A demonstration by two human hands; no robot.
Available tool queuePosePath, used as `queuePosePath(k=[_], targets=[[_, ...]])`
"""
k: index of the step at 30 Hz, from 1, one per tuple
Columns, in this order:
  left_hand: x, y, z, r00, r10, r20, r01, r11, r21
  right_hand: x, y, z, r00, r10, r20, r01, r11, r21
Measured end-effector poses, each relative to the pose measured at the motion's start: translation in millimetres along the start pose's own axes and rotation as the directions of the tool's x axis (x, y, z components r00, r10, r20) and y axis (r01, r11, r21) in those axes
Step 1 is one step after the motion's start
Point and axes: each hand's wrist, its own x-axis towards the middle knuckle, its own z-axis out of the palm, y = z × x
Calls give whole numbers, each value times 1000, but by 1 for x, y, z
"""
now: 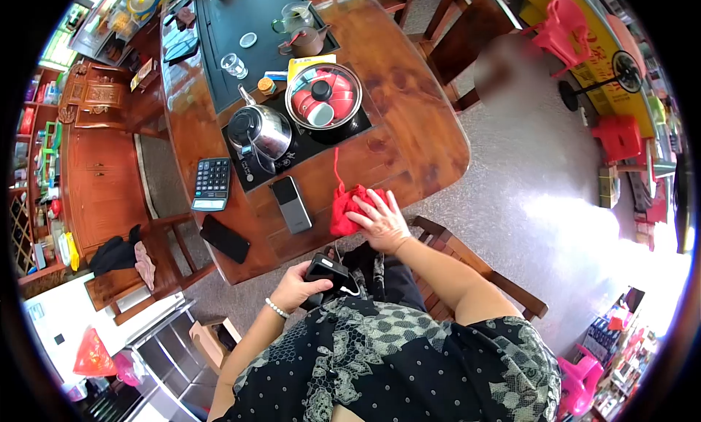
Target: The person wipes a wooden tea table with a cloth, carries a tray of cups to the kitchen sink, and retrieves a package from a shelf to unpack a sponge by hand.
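Head view: red bundle (343, 217) at 5-o'clock edge of worktop (416, 119), compact, cord (337, 170) loose toward 12; handling seemingly unfinished. Right hand (381, 225) spread wide upon it; left hand (294, 285) wrapped around black device (326, 269) at 6 from bundle. Likewise: glass-lidded pot (360, 101) of red cups (342, 104) at 12, steel kettle (266, 133) at 10, pink chair (566, 31) on grey floor (511, 159) at 2.

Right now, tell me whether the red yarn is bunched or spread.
Mostly bunched: the red yarn lies in a heap under the right hand, one strand trailing toward the cooktop.
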Motion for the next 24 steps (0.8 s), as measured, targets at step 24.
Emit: queuePosePath(k=[24], targets=[[57, 29, 50, 971, 19, 240, 38, 972, -230, 52, 40, -24, 900, 426, -95, -428, 904, 3]])
